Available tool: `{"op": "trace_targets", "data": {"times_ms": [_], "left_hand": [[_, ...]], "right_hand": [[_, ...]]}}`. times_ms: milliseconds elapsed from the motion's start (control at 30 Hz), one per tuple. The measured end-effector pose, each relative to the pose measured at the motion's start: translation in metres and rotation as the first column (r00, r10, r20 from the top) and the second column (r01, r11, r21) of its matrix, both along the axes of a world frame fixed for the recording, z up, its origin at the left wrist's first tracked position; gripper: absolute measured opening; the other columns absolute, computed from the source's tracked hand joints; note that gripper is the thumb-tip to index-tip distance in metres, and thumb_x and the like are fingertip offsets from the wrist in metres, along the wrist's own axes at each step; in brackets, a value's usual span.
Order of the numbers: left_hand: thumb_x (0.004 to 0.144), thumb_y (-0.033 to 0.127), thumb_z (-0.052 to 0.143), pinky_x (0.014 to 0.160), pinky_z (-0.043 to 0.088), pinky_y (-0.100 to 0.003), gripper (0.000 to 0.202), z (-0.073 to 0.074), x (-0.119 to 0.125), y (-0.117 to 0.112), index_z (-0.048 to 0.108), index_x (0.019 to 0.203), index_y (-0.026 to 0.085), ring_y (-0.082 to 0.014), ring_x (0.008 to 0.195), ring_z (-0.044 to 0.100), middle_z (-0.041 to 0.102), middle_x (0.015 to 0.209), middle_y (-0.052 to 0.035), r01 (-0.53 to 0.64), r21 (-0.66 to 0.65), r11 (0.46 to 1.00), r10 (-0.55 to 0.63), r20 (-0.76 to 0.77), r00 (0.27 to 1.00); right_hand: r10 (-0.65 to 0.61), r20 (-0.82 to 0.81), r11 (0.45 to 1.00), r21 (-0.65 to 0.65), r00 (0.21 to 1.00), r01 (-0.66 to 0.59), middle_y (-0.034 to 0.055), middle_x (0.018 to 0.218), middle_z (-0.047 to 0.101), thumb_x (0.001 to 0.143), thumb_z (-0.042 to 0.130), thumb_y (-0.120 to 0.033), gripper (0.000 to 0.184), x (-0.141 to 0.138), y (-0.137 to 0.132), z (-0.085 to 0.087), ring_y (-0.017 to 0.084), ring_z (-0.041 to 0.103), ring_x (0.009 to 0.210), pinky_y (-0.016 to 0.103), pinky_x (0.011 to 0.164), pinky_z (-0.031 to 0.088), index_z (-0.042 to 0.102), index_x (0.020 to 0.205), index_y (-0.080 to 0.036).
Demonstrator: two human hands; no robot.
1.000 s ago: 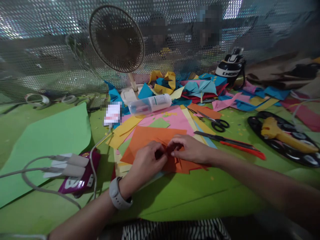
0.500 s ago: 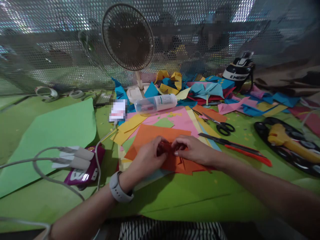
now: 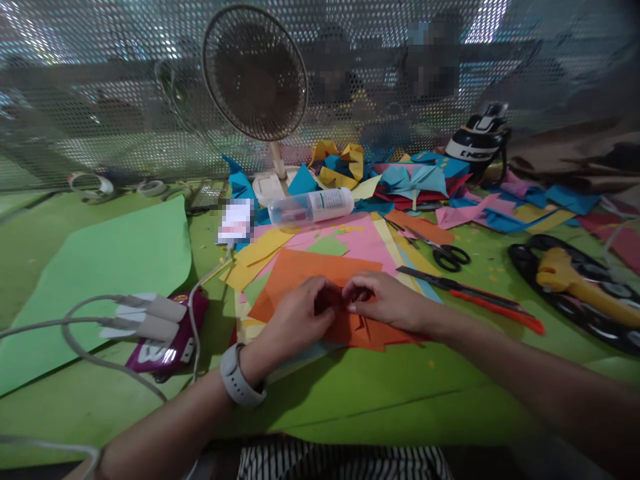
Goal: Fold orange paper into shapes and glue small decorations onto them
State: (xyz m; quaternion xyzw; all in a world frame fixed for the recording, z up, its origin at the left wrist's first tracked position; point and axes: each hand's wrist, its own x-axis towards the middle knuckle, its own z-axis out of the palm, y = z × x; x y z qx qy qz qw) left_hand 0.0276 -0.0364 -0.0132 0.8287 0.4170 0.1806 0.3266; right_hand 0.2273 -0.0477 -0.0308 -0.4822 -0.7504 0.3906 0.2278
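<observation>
Both my hands meet over orange paper (image 3: 295,270) in the middle of the green table. My left hand (image 3: 305,310), with a pale watch band on the wrist, has its fingers curled together on a small folded orange paper piece (image 3: 363,327). From the other side, my right hand (image 3: 383,300) pinches that same piece between thumb and fingers. The fingertips hide much of the fold. Under the orange sheets lie pink paper (image 3: 360,233) and other coloured sheets.
To the right lie a utility knife (image 3: 490,303), black-handled scissors (image 3: 445,253) and a yellow glue gun (image 3: 570,273). A plastic bottle (image 3: 330,203) and fan (image 3: 255,73) are behind. At left are a purple power strip (image 3: 165,353) with cables and green paper (image 3: 115,247).
The left hand has shifted very slightly, its fingers still curled at the orange piece. The right hand keeps its pinch in nearly the same place.
</observation>
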Motion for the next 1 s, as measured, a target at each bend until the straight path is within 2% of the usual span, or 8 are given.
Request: {"op": "trace_targets", "data": {"times_ms": [167, 400, 633, 800, 1000], "left_hand": [[0.071, 0.006, 0.050, 0.069, 0.046, -0.029, 0.027, -0.003, -0.001, 0.001, 0.058, 0.094, 0.018, -0.0171, 0.078, 0.058, 0.062, 0.088, -0.0031, 0.020, 0.005, 1.000, -0.020, -0.025, 1.000], [0.073, 0.008, 0.049, 0.070, 0.044, -0.030, 0.023, -0.006, -0.003, 0.001, 0.056, 0.093, 0.018, -0.0175, 0.078, 0.056, 0.061, 0.089, -0.0033, 0.043, 0.049, 0.998, -0.041, -0.033, 0.999], [0.072, 0.008, 0.049, 0.074, 0.046, -0.032, 0.027, -0.007, -0.003, 0.001, 0.056, 0.097, 0.017, -0.0192, 0.083, 0.058, 0.063, 0.093, -0.0050, 0.042, 0.054, 0.998, -0.040, -0.044, 0.998], [0.073, 0.009, 0.051, 0.073, 0.047, -0.032, 0.027, -0.008, -0.003, 0.002, 0.056, 0.098, 0.018, -0.0199, 0.084, 0.060, 0.064, 0.095, -0.0055, 0.027, 0.050, 0.998, -0.024, -0.055, 0.998], [0.076, 0.012, 0.052, 0.070, 0.047, -0.032, 0.023, -0.011, -0.004, 0.002, 0.055, 0.098, 0.018, -0.0196, 0.081, 0.059, 0.064, 0.094, -0.0056, 0.027, 0.057, 0.998, -0.024, -0.056, 0.998]], "right_hand": [[0.009, -0.012, 1.000, -0.014, 1.000, -0.009, 0.0024, 0.088, 0.065, 0.077, 0.060, -0.018, 0.011, 0.000, 0.001, 0.000, 0.014, 0.059, 0.075, 0.025, 0.067, 0.045, 0.064, 0.087, -0.019], [0.020, -0.052, 0.999, -0.047, 0.998, -0.023, 0.0022, 0.087, 0.065, 0.077, 0.058, -0.014, 0.014, -0.001, 0.001, 0.000, 0.014, 0.059, 0.076, 0.026, 0.068, 0.046, 0.064, 0.089, -0.017], [-0.022, -0.156, 0.981, -0.196, 0.987, -0.009, 0.0050, 0.097, 0.067, 0.077, 0.053, -0.011, 0.025, 0.001, 0.005, 0.007, 0.014, 0.060, 0.086, 0.029, 0.080, 0.046, 0.063, 0.099, -0.015], [-0.039, -0.095, 0.974, -0.226, 0.995, 0.016, 0.0052, 0.091, 0.066, 0.074, 0.059, -0.015, 0.029, 0.001, 0.005, 0.010, 0.014, 0.058, 0.075, 0.027, 0.068, 0.046, 0.063, 0.103, -0.013], [-0.017, -0.102, 0.974, -0.228, 0.995, -0.007, 0.0061, 0.093, 0.065, 0.073, 0.060, -0.016, 0.029, 0.000, 0.006, 0.010, 0.015, 0.056, 0.076, 0.027, 0.067, 0.045, 0.062, 0.101, -0.013]]}}
